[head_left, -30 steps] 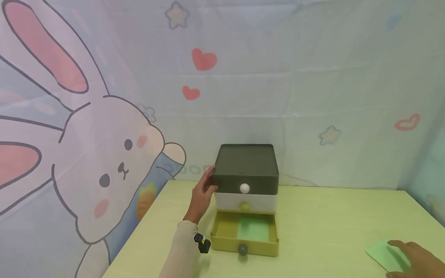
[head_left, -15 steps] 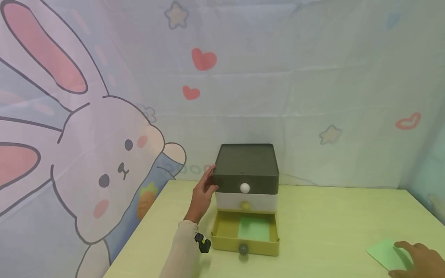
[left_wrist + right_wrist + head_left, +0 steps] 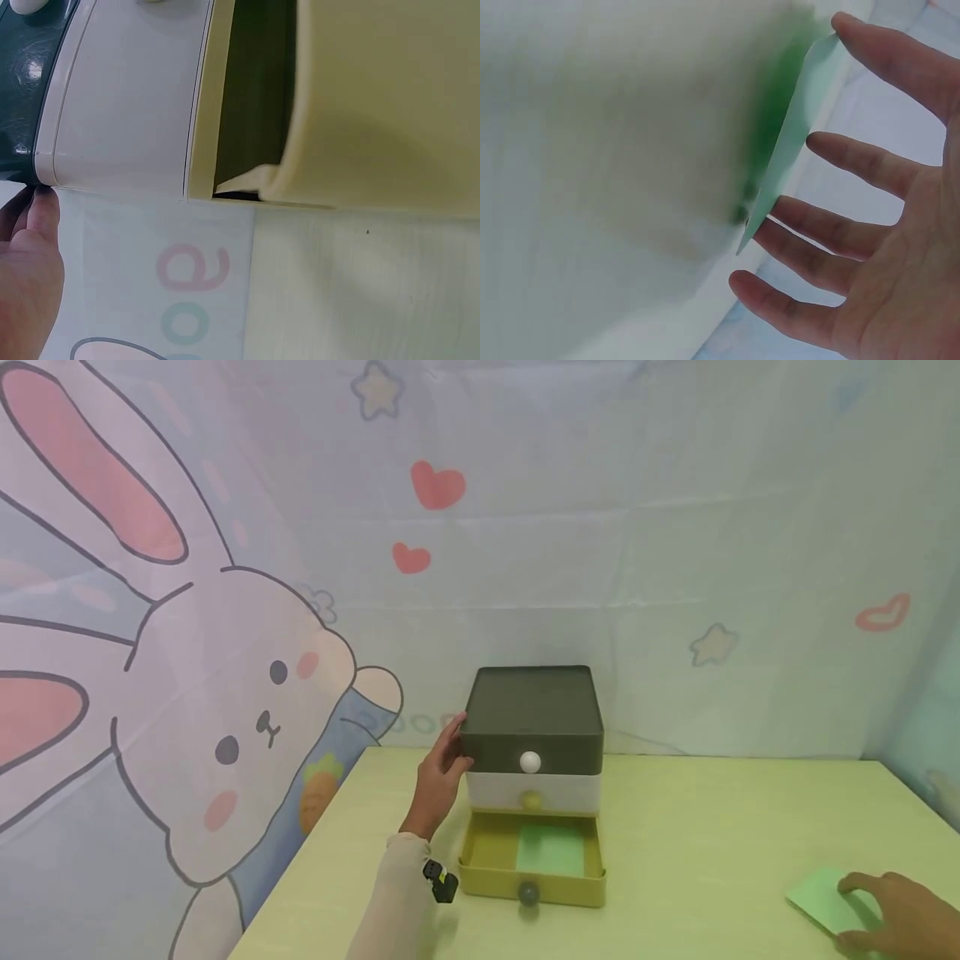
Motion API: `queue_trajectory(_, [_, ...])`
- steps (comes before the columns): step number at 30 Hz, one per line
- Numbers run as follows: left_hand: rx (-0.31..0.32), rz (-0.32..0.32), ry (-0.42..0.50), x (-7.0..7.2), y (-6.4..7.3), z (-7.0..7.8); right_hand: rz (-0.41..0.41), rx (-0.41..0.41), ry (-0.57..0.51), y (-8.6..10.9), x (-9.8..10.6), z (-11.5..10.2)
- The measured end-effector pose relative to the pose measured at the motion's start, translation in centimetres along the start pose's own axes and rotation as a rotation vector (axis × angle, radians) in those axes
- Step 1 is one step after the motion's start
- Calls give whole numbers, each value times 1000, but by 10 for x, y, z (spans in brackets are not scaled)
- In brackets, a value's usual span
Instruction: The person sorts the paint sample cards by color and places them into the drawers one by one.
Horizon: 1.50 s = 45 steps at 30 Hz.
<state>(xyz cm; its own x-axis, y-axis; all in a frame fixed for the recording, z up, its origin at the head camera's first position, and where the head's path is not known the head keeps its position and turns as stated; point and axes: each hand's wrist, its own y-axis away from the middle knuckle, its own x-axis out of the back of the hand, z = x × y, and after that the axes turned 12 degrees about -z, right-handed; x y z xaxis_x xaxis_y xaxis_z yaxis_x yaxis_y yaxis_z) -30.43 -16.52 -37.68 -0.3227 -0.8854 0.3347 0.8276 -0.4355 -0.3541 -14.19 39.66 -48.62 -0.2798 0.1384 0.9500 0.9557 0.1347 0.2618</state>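
Observation:
A small stacked drawer unit (image 3: 532, 702) stands on the table, with a dark green top, a white middle and a yellow bottom. Its yellow drawer (image 3: 491, 882) is pulled out, and a green paper square (image 3: 551, 850) lies inside. My left hand (image 3: 437, 781) rests against the unit's left side, near the seam between dark top and white drawer (image 3: 127, 97). At the right, my right hand (image 3: 903, 914) holds another green paper (image 3: 799, 131) by its edges, thumb at one end and fingers along it. The paper looks tilted up off the table in the right wrist view.
The pale yellow table (image 3: 697, 835) spreads around the unit. Behind it hangs a cloth backdrop (image 3: 525, 577) printed with a rabbit, hearts and stars. A white knob (image 3: 530, 762) and a dark knob (image 3: 528, 893) stick out from the drawer fronts.
The right fingers have closed in on the green paper, and its near edge seems raised. My left hand stays against the drawer unit; the head view has shifted slightly.

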Motion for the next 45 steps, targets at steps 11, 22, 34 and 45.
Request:
queue_trajectory(11, [16, 3, -6, -1, 0, 1, 155, 119, -67, -11, 28, -73])
queue_trajectory(22, [17, -3, 11, 0, -1, -2, 205, 278, -74, -25, 51, -169])
queue_trajectory(34, [17, 3, 7, -1, 1, 2, 207, 454, -24, -31, 76, -235])
queue_trajectory(45, [20, 23, 12, -2, -11, -27, 171, 550, 10, -48, 77, -278])
